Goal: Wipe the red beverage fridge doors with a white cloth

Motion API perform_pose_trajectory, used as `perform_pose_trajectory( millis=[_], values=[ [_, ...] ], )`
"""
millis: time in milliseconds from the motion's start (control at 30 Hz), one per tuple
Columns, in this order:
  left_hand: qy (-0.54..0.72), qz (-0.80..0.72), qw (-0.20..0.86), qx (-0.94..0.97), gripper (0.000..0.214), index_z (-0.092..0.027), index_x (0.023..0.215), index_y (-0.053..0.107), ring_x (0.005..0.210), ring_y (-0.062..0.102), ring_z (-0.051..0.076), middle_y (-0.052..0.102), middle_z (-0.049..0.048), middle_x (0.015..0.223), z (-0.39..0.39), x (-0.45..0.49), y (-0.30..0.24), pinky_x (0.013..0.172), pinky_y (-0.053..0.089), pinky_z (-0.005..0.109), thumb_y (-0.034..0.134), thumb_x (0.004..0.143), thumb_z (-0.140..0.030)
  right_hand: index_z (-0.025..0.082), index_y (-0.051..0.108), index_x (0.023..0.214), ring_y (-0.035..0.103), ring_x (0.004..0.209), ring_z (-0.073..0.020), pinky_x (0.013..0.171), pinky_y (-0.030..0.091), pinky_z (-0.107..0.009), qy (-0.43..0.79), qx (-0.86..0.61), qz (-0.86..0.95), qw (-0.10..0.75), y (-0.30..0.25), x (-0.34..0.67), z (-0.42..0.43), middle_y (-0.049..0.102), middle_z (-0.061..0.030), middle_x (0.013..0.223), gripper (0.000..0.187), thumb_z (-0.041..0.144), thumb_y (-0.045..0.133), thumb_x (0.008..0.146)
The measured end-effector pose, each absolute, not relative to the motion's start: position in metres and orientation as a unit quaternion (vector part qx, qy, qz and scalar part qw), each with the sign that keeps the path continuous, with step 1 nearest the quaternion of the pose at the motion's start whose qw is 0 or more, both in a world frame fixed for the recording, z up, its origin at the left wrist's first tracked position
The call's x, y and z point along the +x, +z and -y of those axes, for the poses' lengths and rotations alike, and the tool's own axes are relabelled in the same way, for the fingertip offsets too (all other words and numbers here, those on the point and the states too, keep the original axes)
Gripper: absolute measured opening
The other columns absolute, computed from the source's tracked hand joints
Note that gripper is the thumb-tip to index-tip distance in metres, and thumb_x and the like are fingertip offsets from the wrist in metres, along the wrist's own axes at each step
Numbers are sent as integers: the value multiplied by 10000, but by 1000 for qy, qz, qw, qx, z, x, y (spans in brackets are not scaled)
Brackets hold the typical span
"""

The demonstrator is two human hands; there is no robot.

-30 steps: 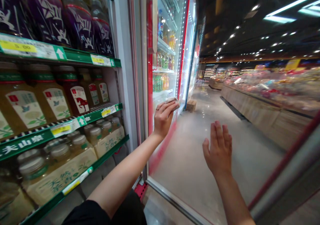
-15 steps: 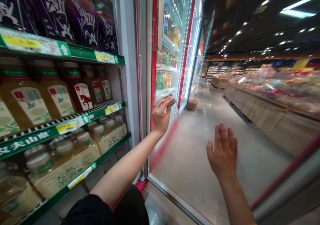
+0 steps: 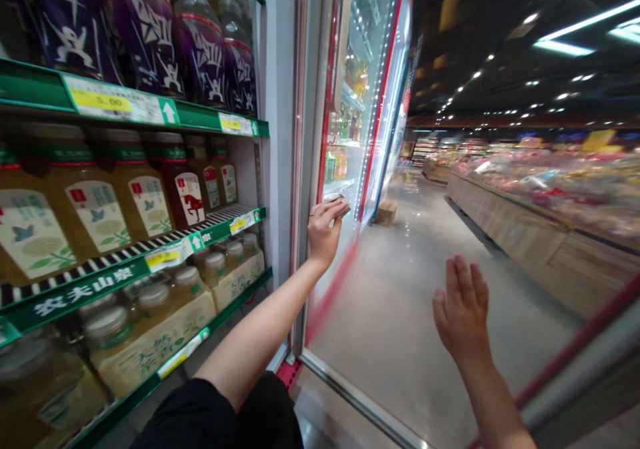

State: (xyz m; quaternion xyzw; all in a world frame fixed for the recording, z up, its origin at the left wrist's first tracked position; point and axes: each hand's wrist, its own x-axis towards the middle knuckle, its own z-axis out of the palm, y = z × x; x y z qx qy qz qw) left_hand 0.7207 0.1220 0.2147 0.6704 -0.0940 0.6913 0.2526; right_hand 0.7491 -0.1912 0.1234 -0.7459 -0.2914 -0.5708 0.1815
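My left hand (image 3: 324, 229) presses a small pale cloth (image 3: 341, 206) against the inside of the open glass cooler door (image 3: 380, 316), fingers closed over it; a ring is on one finger. My right hand (image 3: 463, 312) lies flat on the same glass lower and to the right, fingers stretched together and holding nothing. Through the glass I see the shop aisle floor and a neighbouring cooler.
The cooler's green shelves (image 3: 210, 226) to the left hold amber drink bottles (image 3: 145, 199), purple bottles (image 3: 200, 46) above and boxed packs (image 3: 150, 332) below. The door's metal frame (image 3: 360, 402) runs along the bottom. A cardboard box (image 3: 384, 212) and long display counters (image 3: 550, 236) line the aisle.
My left hand with the cloth has slid slightly down and left on the glass. The right hand has stayed flat on the door; the view has shifted a little.
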Motion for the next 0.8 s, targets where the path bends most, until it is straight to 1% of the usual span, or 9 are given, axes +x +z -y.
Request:
perform_pose_trajectory(
  millis=[100,200,367,500,567,667,800],
  values=[
    [677,112,260,679,230,-281,1191,813,1184,737,204,823,55,1159,-134,723,229,1062,600,421,679,1035,-179,366,156,1751,377,1624,-360,1304,359,-605,-566,-749,296,178,123,752,193,398,-103,1762,845,219,541,1013],
    [678,94,291,668,222,-275,1196,813,1200,726,220,818,67,1197,-146,726,232,1084,586,443,700,1024,-192,371,142,1750,360,1630,-370,1302,366,-610,-562,-754,295,171,124,754,195,374,-104,1775,870,219,555,1000],
    [682,49,311,660,226,-257,1177,811,1157,729,218,817,70,1149,-135,723,204,1050,597,426,707,1007,-150,353,147,1756,346,1631,-360,1295,383,-592,-573,-749,295,150,128,751,195,433,-153,1736,860,220,559,1013],
    [650,103,294,694,308,-275,1202,801,1198,714,212,809,61,1166,-134,720,203,1080,578,426,663,1008,-79,340,171,1759,354,1619,-371,1279,410,-593,-578,-745,297,148,131,747,193,483,-200,1692,864,197,561,1001],
    [655,111,279,694,301,-271,1203,796,1199,714,210,808,57,1182,-143,719,208,1075,578,419,671,1006,-82,333,184,1759,370,1607,-388,1268,421,-604,-582,-742,297,149,131,747,193,507,-220,1668,864,202,567,996],
    [680,81,272,676,264,-251,1204,790,1180,717,213,810,62,1187,-153,718,206,1052,586,408,703,998,-111,309,208,1758,379,1596,-409,1259,430,-607,-589,-734,305,144,131,748,195,530,-247,1639,871,208,597,986],
    [679,67,272,678,271,-248,1211,782,1160,719,216,810,64,1166,-145,714,186,1027,590,404,685,1003,-103,280,203,1761,366,1599,-429,1263,427,-620,-594,-732,302,142,131,743,188,500,-260,1658,914,187,645,967]
  ],
)
